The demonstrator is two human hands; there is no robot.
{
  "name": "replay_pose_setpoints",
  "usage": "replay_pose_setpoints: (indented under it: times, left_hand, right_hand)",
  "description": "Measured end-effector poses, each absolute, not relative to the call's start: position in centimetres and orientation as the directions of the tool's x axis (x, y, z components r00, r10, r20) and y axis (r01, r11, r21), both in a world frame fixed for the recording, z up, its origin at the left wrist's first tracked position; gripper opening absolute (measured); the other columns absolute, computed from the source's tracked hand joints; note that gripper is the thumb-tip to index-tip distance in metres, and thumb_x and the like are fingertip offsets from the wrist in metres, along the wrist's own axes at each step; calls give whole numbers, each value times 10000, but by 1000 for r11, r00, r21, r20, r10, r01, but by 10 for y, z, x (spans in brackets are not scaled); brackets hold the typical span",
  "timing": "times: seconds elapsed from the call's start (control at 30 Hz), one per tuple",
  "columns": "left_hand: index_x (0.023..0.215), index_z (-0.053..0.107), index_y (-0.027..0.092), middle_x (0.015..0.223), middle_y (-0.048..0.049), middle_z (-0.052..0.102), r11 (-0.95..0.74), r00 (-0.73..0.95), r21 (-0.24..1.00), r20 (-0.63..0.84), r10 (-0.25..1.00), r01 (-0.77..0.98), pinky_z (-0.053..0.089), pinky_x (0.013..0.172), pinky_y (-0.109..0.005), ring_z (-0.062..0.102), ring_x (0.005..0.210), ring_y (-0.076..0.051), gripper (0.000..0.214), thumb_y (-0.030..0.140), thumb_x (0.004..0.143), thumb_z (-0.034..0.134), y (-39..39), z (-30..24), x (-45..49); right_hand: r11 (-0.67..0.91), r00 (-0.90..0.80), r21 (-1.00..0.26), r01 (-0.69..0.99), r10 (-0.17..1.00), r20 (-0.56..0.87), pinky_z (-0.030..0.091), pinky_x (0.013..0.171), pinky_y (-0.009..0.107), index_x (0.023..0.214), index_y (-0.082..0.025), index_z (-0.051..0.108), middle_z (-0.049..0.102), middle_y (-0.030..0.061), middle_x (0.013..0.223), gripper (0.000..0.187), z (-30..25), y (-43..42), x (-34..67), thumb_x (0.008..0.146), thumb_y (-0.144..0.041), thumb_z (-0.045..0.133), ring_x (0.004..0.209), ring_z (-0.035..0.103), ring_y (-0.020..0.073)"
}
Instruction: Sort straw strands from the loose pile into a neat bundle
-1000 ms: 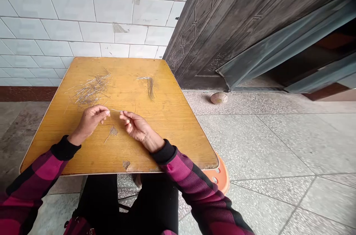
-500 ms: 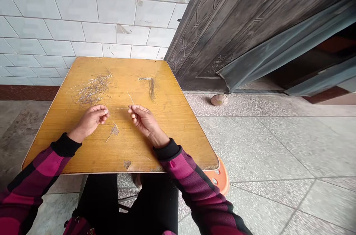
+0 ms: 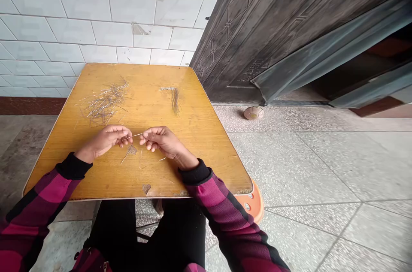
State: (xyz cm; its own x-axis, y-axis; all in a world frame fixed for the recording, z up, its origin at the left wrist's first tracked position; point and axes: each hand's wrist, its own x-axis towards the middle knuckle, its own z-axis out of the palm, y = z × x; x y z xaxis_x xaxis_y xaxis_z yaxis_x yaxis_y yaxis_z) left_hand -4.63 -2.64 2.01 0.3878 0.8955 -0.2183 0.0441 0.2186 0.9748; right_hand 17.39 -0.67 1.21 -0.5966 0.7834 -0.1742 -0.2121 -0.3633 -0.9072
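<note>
Overhead view from a seated person's head. Upper left, a white tiled wall (image 3: 96, 14) with chipped tiles and a dark red band (image 3: 28, 106) along its foot. Upper right, a dark embossed metal door (image 3: 257, 36), with a grey-green cloth flap (image 3: 322, 57) hanging across the opening beside it. Below, a speckled stone floor (image 3: 305, 164) with a small round ball (image 3: 253, 113) near the foot of the door.

Centre, a yellow wooden tabletop (image 3: 193, 152), its near edge chipped, with an orange stool (image 3: 254, 203) showing beneath its near right corner. The person's black trousers (image 3: 148, 229) lie below the table, and pink-and-black checked sleeves (image 3: 219, 212) reach onto it.

On the tabletop, far left, a loose heap of thin pale strands (image 3: 104, 102); far right of it, a narrow bundle of darker strands (image 3: 174, 99). Near the hands, a small brown tuft (image 3: 131, 150), with a few stray strands (image 3: 162, 159) lying to the right.

Left hand (image 3: 104, 141) and right hand (image 3: 165, 141) are mostly closed, fingers curled, raised just above the table and close together. A single pale strand (image 3: 137, 135) spans the small gap, pinched at its ends between the fingertips of both hands.
</note>
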Motion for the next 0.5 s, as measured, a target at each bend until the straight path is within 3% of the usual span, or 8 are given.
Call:
replay_pose_setpoints:
  times: [0.1, 0.27, 0.5]
  left_hand:
    - [768, 641, 112, 733, -58, 651, 226, 450, 973, -221, 865, 43, 416, 590, -245, 548, 614, -107, 329, 431, 831, 594, -26, 18, -42]
    - [690, 613, 121, 622, -13, 601, 207, 512, 966, -257, 820, 153, 350, 504, -208, 509, 540, -81, 274, 374, 795, 632, -29, 20, -36]
    - [648, 628, 123, 547, -4, 576, 170, 480, 959, -262, 837, 226, 304, 453, -196, 482, 492, -74, 181, 286, 722, 660, -29, 23, -39]
  right_hand:
    - [-332, -637, -935, -123, 749, -182, 464, 420, 133, 740, -127, 712, 714, 13, 685, 266, 11, -12, 167, 696, -383, 770, 475, 598, 48]
    - [-297, -668, -955, -13, 713, -212, 468, 434, 146, 708, -121, 707, 687, 2, 652, 256, 5, -15, 160, 711, -373, 757, 481, 597, 52]
    - [-333, -709, -941, -57, 677, -197, 495, 501, 180, 756, -126, 708, 703, 25, 715, 284, 4, -17, 159, 723, -405, 746, 539, 610, 65]
